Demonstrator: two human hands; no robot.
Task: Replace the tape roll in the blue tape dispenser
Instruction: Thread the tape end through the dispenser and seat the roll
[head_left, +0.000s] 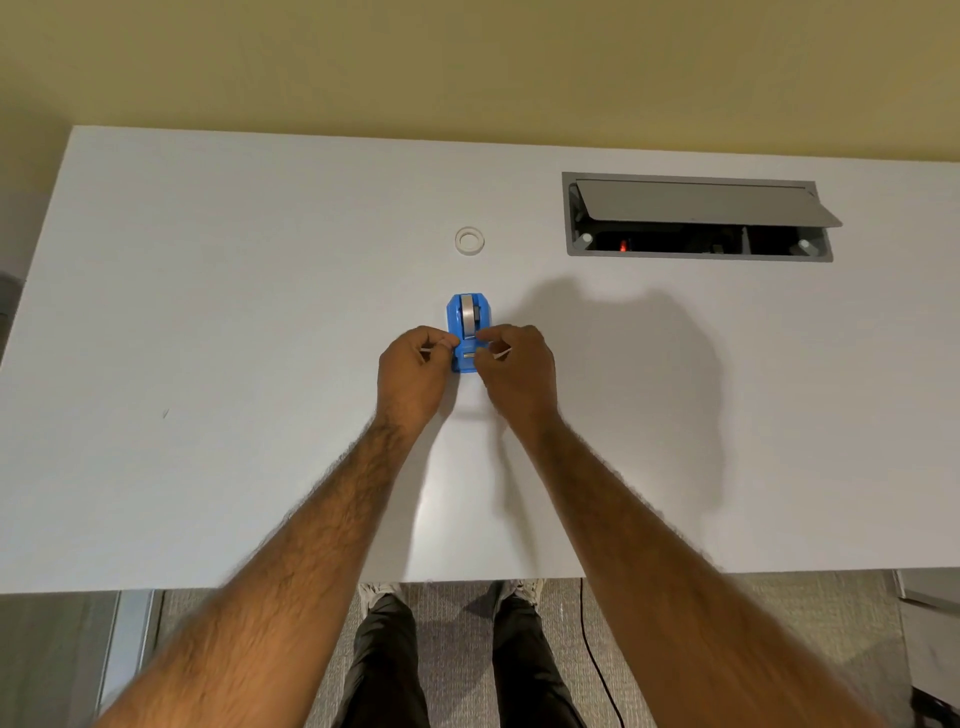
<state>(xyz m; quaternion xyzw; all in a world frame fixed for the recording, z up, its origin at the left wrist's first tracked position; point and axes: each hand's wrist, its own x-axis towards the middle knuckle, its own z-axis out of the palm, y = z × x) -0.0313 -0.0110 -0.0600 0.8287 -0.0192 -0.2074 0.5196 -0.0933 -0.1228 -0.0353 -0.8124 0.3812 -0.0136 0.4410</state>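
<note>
I have the blue tape dispenser standing mid-table, well back from the near edge, with a roll seated in it. My left hand and right hand flank its near end, fingers curled and pinching its sides, probably to steady it. A second ring lies apart, toward the far edge.

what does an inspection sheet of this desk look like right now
surface: white table, hatch open at far right
job's things: blue tape dispenser with seated roll; loose tape roll flat beyond it
clutter: nothing seen
grippers: left hand and right hand grip the dispenser's near end from either side
cables: black cable on the floor
surroundings: yellow wall, grey carpet
</note>
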